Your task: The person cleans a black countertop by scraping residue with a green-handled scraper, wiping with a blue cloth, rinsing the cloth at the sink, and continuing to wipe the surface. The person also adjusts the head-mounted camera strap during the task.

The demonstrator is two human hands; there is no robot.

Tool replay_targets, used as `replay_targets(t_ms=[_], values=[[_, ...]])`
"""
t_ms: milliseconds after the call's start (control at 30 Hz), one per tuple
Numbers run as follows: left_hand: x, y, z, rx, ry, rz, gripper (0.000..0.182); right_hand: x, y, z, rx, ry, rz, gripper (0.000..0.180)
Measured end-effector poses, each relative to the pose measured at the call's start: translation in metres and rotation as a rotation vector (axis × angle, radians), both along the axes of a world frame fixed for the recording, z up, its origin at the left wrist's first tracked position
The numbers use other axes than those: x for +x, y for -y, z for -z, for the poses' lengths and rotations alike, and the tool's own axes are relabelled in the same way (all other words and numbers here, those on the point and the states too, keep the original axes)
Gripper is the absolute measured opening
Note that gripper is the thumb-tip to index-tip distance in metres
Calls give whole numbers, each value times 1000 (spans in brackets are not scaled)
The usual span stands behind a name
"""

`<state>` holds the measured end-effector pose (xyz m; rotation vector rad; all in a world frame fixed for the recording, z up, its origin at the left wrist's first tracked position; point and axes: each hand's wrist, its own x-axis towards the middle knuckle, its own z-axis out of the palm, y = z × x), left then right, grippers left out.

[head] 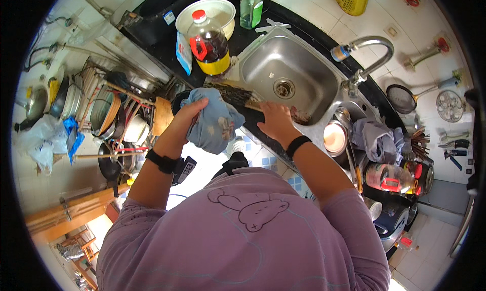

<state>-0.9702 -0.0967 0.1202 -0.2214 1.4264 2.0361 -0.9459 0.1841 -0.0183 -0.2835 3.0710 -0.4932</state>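
My left hand (193, 114) grips a light blue patterned cloth (214, 120), which hangs bunched over the near edge of the counter. With its fingers apart, my right hand (278, 120) is at the near rim of a stainless steel sink (258, 68). Nothing shows in that hand, though its underside is hidden. Just past it, a crumpled reddish-brown item (300, 115) lies in the basin; what it is I cannot tell. A strainer (284, 88) sits in the drain. The worn, dark counter edge (237, 95) runs between my two hands.
A red-capped plastic bottle of dark liquid (209, 44), a cream basin (224, 10) and a green pump bottle (251, 10) stand behind the sink. A curved faucet (374, 48) arches at right. Racked pans and bowls (106, 112) are at left; folded cloths (376, 139) lie at right.
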Motion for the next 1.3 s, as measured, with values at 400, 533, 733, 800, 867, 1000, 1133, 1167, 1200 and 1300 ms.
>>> replay_targets(t_ms=[400, 533, 733, 800, 867, 1000, 1133, 1167, 1200, 1300], values=[[-98, 32, 0, 1, 148, 218, 45, -46, -6, -16, -104, 477, 184, 48], [-101, 47, 2, 62, 104, 213, 48, -25, -35, -42, -126, 413, 325, 45], [-100, 61, 13, 100, 84, 133, 51, -61, -36, -41, -97, 177, 473, 48], [-98, 64, 13, 77, 101, 83, 52, -98, -19, -35, -98, 169, 488, 48], [-93, 71, 10, 42, 83, 38, 52, -131, 3, -28, -99, 197, 507, 48], [-92, 93, 4, 84, 77, -54, 54, -172, 37, -12, -62, 255, 487, 50], [-94, 109, 8, 42, 97, -107, 54, -195, 62, 5, -122, 232, 414, 57], [-94, 111, 10, 41, 97, -115, 55, -202, 67, 8, -138, 261, 432, 58], [-93, 112, 12, 39, 98, -124, 55, -211, 71, 10, -219, 308, 428, 61], [-90, 111, 17, 106, 95, -123, 55, -231, 81, 15, -424, 263, 308, 61]])
